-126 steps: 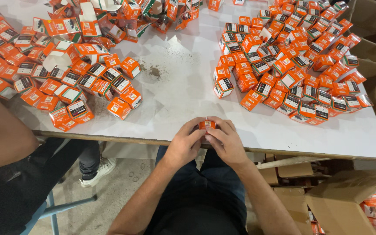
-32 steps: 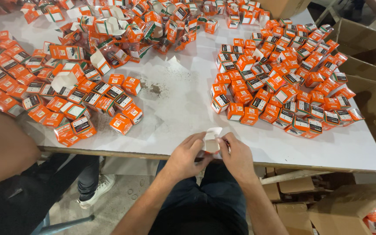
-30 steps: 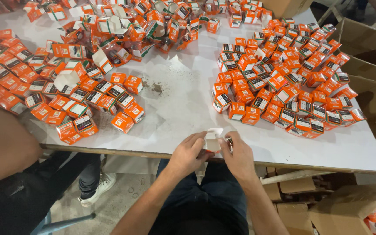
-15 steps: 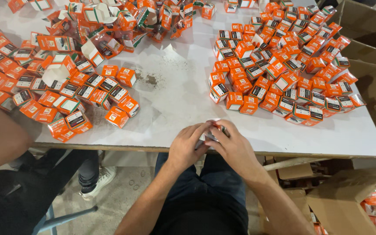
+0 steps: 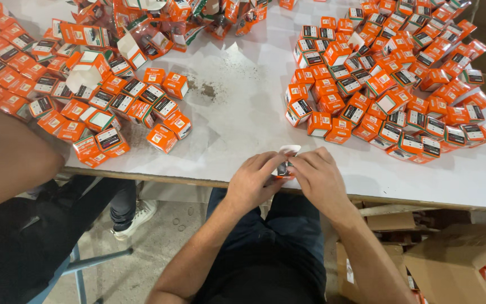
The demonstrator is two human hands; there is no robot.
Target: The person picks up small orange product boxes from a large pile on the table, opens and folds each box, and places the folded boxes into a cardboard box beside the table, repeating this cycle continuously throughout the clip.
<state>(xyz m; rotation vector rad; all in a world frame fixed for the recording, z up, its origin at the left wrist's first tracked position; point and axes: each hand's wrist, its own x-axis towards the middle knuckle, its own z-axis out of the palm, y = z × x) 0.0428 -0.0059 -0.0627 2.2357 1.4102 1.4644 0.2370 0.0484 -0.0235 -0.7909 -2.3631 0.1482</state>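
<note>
Small orange box (image 5: 284, 168) pinched between left hand (image 5: 252, 181) and right hand (image 5: 319, 178), both gripping it.

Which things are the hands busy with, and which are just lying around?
In use:
left hand and right hand, both holding one small orange cardboard box with its white flap open, at the edge of the white table.

Lying about:
heap of orange boxes on the right; heap on the left; brown cardboard cartons on the floor.

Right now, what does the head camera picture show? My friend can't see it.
Two hands, left hand and right hand, hold a small orange box at the edge of a white table. Heaps of orange boxes lie on both sides.
</note>
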